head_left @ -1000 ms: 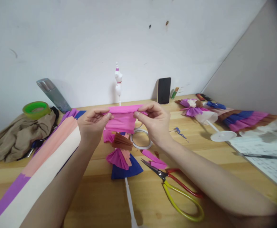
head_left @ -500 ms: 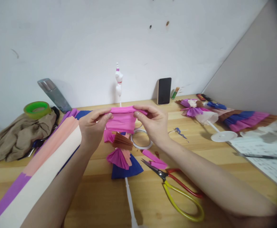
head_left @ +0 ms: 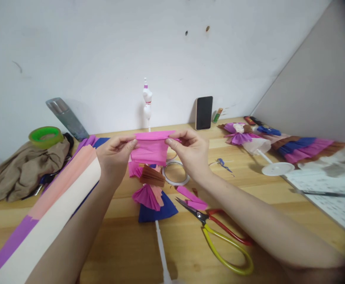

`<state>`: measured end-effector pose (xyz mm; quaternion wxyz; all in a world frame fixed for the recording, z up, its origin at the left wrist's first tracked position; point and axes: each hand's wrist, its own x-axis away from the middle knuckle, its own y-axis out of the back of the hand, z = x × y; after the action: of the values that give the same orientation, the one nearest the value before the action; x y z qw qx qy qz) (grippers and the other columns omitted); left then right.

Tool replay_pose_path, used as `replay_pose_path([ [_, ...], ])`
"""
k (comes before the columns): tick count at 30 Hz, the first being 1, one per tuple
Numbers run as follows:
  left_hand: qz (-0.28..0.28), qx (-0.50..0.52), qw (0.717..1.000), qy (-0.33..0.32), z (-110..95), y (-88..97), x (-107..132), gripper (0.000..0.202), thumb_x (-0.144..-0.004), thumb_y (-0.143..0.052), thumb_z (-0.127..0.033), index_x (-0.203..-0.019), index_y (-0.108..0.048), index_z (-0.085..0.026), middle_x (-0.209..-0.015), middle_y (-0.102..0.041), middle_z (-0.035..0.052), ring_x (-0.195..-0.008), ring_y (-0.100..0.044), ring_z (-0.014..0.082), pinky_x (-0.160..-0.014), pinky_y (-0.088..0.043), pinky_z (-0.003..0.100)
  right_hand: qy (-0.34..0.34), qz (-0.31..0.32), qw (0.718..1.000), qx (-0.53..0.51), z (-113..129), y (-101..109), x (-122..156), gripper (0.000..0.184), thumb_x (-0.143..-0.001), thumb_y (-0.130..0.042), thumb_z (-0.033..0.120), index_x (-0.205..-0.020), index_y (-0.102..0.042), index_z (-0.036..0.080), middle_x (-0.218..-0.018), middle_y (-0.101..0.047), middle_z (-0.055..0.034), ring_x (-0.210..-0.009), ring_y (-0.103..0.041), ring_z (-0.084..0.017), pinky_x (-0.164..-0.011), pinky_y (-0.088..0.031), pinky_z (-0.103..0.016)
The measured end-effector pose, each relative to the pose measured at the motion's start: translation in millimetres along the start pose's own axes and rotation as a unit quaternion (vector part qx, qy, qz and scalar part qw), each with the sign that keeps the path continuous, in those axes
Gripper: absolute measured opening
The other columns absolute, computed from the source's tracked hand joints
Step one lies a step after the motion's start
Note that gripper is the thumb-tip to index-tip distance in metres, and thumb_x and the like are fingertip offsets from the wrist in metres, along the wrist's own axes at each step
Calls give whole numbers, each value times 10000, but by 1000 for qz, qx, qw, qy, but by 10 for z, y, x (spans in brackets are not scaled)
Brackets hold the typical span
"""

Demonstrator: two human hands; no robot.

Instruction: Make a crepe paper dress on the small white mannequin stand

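Observation:
A pink strip of crepe paper (head_left: 151,150) is stretched between my hands above the table, its top edge folded over. My left hand (head_left: 114,154) pinches its left end between thumb and fingers. The right end is pinched the same way by my right hand (head_left: 190,152). Below the strip lies a small doll stand dressed in a paper skirt (head_left: 158,212) of blue, pink, peach and brown pieces, its white pole pointing toward me. Scissors (head_left: 202,217) with one red and one yellow handle lie half open beside it, near pink paper scraps (head_left: 194,203).
A roll of white tape (head_left: 176,183) lies behind the skirt. Crepe paper sheets (head_left: 62,193), a brown cloth (head_left: 21,169), green tape (head_left: 45,136) and a bottle (head_left: 67,118) are left. A white mannequin (head_left: 147,104), phone (head_left: 204,113) and dressed stand (head_left: 278,169) stand or lie farther back.
Hardly anything differs. Both hands still pinch the pink crepe paper, which has shifted very slightly left, and the whole view has drifted a little.

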<state>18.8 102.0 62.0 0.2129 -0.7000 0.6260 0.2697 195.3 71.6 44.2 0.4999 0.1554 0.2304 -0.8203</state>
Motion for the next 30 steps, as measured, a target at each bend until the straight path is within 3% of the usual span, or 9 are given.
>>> replay_pose_path([
  [9,8,107,990,89,-45,-34,-43,109,-611,-792,-157,-682,-710,-149,-546,-703,-2,-526,-701,158,-553,-589,243,-35,11,999,-37,95,-6,20,185,-620,-759,207,-589,-576,213,-514,-567,55,-484,-507,-103,-454,-403,-241],
  [16,22,118,987,104,-102,-30,-38,100,-603,-782,-142,-661,-702,-157,-534,-701,-7,-516,-695,151,-544,-576,232,-23,8,999,-47,92,-11,24,207,-598,-746,202,-571,-541,218,-529,-551,55,-504,-513,-106,-464,-400,-245],
  [25,-9,114,990,80,-109,-73,-7,97,-608,-775,-133,-666,-700,-152,-540,-686,-25,-514,-687,131,-541,-570,210,-3,4,999,-32,95,-30,35,193,-615,-725,182,-567,-541,216,-503,-517,67,-486,-477,-92,-449,-386,-232],
  [30,-18,59,997,37,-36,-57,19,155,-648,-779,-164,-802,-762,-170,-639,-725,-17,-568,-695,131,-592,-597,242,1,-4,999,-48,64,-39,43,137,-629,-733,154,-640,-613,218,-538,-572,71,-469,-483,-86,-444,-404,-233],
])
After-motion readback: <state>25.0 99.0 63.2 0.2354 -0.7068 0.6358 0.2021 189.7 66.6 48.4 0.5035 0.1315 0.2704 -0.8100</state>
